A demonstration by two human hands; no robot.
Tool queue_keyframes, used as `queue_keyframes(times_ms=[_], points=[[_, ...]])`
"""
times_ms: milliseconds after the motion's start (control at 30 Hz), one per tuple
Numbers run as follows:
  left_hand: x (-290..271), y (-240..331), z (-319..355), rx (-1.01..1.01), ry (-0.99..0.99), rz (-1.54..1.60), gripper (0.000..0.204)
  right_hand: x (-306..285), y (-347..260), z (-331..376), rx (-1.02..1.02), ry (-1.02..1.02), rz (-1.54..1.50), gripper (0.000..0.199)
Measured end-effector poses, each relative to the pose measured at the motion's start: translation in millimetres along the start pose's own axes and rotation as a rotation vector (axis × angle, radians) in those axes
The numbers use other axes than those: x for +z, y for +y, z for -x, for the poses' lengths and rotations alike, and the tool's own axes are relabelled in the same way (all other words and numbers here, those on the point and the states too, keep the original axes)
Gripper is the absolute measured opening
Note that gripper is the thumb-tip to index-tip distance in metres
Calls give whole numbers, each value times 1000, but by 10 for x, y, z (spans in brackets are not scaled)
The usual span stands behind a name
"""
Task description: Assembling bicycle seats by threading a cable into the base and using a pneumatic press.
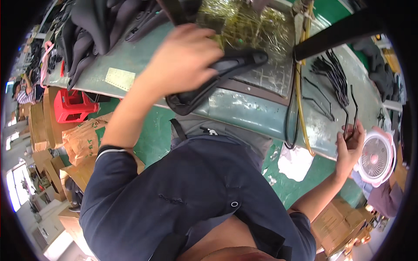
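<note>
My left hand point(185, 58), slightly blurred, is over a black bicycle saddle point(233, 65), fingers curled in; what they hold, if anything, is hidden. The saddle lies tilted across the bench's front edge, its narrow nose pointing right and its wide end hanging over the edge near my waist. Out to the right, my right hand point(350, 141) is closed around the lower end of a bent black metal rod point(355, 102), a U-shaped saddle rail, which stands up from the fingers. Another bent rod point(320, 102) and a bundle of black rods point(335, 80) lie beside it on the bench.
Many dark saddles point(91, 26) are piled at the bench's far left. Yellowish clear film point(244, 24) covers the dark mat ahead. A yellow hose point(300, 104) hangs over the edge. A black bar point(335, 37) crosses overhead. A pink-white fan point(375, 157) stands right; a red stool point(72, 106) left.
</note>
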State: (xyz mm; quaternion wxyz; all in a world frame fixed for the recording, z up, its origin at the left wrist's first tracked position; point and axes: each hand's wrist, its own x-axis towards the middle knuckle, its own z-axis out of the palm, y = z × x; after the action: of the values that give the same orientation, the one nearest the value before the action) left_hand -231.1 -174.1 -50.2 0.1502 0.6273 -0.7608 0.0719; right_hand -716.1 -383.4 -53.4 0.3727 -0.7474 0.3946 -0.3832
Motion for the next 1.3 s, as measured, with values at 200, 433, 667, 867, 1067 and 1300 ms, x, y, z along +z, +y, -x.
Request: queue_keyframes(times_ms=[200, 433, 667, 867, 1067, 1300], points=[[198, -273, 543, -503, 85, 342, 45, 1114, -257, 111, 130, -108, -349, 68], [245, 236, 5, -305, 263, 364, 28, 1914, -660, 59, -111, -423, -200, 39], [844, 280, 325, -673, 612, 787, 32, 2318, -619, 58, -407, -332, 22, 18], [1033, 305, 306, -744, 821, 906, 38, 2453, -569, -35, -459, -365, 47, 17], [1072, 291, 294, -743, 831, 896, 37, 2494, -583, -109, -509, -379, 72, 18], [1175, 238, 276, -657, 888, 880, 35, 2460, -661, -135, -552, -441, 110, 21]])
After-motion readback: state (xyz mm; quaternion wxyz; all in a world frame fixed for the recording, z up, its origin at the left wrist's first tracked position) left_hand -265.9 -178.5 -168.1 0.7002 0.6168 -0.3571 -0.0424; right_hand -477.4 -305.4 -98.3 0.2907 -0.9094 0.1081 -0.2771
